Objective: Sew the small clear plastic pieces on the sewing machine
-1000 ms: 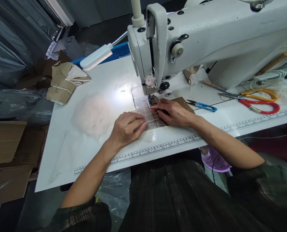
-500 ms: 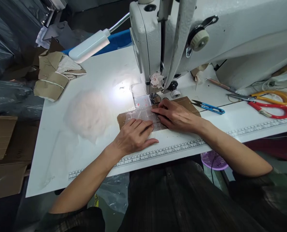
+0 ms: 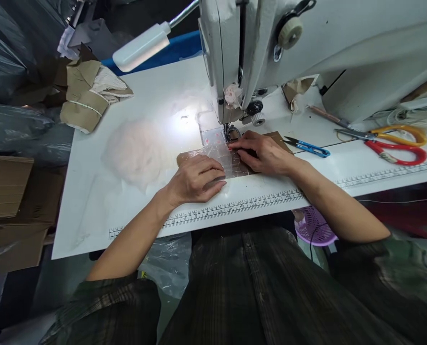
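Note:
Under the sewing machine's presser foot [image 3: 228, 133] lies a clear plastic sheet [image 3: 221, 154] on a brown strip [image 3: 279, 139] that looks like card. My left hand [image 3: 197, 179] rests on the left part of the strip, fingers bent a little and the thumb apart. Close to the right of the foot, the thumb and fingers of my right hand [image 3: 260, 153] are pinched together at the sheet's edge. A tiny spot of red shows at those fingertips; what they hold is too small to make out.
Blue thread snips [image 3: 309, 147] and red-and-yellow-handled scissors [image 3: 396, 143] lie at the right. A pale fluffy pile [image 3: 134, 153] sits at the left, with a tied brown bundle [image 3: 86, 103] behind it. A lamp [image 3: 141, 48] hangs over the table. A ruler strip [image 3: 231, 211] runs along the front edge.
My right fingertips have come closer to the presser foot and now pinch. My left hand has slid slightly left, its fingers more bent. The whole view has shifted a little.

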`<state>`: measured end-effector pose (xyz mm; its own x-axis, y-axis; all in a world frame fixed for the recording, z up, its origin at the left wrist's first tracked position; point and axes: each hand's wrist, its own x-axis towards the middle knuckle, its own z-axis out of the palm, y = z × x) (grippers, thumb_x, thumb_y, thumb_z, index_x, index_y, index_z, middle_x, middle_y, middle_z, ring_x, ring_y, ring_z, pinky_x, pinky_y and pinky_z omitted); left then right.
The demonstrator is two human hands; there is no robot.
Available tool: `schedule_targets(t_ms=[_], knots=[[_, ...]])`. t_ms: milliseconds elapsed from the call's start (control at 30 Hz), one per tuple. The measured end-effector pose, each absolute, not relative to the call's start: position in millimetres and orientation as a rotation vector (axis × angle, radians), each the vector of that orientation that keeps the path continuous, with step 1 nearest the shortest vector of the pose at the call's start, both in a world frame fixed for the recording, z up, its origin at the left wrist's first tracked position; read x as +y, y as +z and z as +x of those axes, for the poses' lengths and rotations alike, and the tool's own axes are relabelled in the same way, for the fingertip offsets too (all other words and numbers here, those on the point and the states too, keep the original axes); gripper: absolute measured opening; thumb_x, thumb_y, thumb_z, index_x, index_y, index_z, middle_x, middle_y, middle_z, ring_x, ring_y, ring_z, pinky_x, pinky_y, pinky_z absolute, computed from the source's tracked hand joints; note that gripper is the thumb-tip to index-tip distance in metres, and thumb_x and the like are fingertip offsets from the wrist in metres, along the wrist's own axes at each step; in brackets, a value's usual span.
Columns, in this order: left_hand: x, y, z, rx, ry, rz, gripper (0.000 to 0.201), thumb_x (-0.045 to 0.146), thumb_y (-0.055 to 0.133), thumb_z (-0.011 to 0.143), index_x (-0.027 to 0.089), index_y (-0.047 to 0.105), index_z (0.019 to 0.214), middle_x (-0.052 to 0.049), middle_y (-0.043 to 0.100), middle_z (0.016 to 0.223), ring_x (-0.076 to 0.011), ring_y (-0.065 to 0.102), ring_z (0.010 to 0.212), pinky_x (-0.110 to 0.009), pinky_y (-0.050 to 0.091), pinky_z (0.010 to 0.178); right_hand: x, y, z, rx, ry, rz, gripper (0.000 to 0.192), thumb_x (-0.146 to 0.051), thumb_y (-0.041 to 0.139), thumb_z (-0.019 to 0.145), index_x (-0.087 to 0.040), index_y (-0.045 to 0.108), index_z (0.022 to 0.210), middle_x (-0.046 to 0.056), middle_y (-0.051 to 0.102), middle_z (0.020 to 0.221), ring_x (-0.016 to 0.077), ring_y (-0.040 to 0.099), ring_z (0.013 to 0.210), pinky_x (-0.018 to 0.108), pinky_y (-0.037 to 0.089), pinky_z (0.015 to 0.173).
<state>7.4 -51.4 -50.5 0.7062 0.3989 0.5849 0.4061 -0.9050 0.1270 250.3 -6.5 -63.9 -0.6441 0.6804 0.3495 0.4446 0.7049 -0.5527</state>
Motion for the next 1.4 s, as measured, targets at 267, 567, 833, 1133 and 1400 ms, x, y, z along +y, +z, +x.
schedule_targets(t_ms=[267, 567, 833, 1133, 1400], knots=[[-54, -52, 8, -0.677, -0.891, -2.995, 0.014, 0.030, 0.064, 0.086, 0.018, 0.070, 0.089, -0.004, 0.073, 0.087, -0.0156, 0.068, 0.077, -0.031, 0.056, 0.068, 0, -62, 251, -2.341, 0.556, -0.933, 0.034, -0.018, 0.050, 0.088, -0.016, 0.074, 0.112, 0.008, 0.069, 0.091, 0.0191, 0.061, 0.080, 0.031, 0.048, 0.077], [-54, -49, 9, -0.678, -0.931, -2.936, 0.019, 0.037, 0.067, 0.084, 0.019, 0.070, 0.087, -0.004, 0.074, 0.087, -0.0165, 0.068, 0.075, -0.033, 0.055, 0.068, -2, -55, 251, -2.340, 0.590, -0.982, 0.033, -0.014, 0.051, 0.087, -0.020, 0.076, 0.109, 0.006, 0.070, 0.092, 0.0181, 0.061, 0.081, 0.029, 0.047, 0.077], [-55, -38, 12, -0.772, -0.853, -2.754, 0.012, 0.029, 0.065, 0.088, 0.017, 0.067, 0.092, -0.007, 0.073, 0.092, -0.0187, 0.068, 0.080, -0.035, 0.052, 0.070, 0, -59, 250, -2.281, 0.626, -0.975, 0.031, -0.014, 0.052, 0.088, -0.018, 0.076, 0.107, 0.006, 0.069, 0.090, 0.0161, 0.059, 0.076, 0.027, 0.046, 0.075], [-38, -39, 16, -0.664, -0.293, -2.714, 0.034, 0.039, 0.051, 0.097, 0.011, 0.065, 0.110, -0.015, 0.070, 0.111, -0.0263, 0.066, 0.089, -0.041, 0.049, 0.072, -3, -66, 252, -2.359, 0.595, -0.790, 0.033, -0.023, 0.049, 0.096, -0.023, 0.071, 0.120, 0.009, 0.060, 0.099, 0.0207, 0.059, 0.089, 0.036, 0.051, 0.084], [-38, -53, 10, -0.686, -0.454, -2.691, 0.035, 0.040, 0.053, 0.095, 0.010, 0.065, 0.107, -0.015, 0.071, 0.108, -0.0257, 0.066, 0.085, -0.041, 0.052, 0.070, -6, -66, 249, -2.406, 0.569, -0.797, 0.035, -0.026, 0.045, 0.100, -0.027, 0.066, 0.128, 0.009, 0.054, 0.102, 0.0212, 0.057, 0.093, 0.039, 0.053, 0.086]])
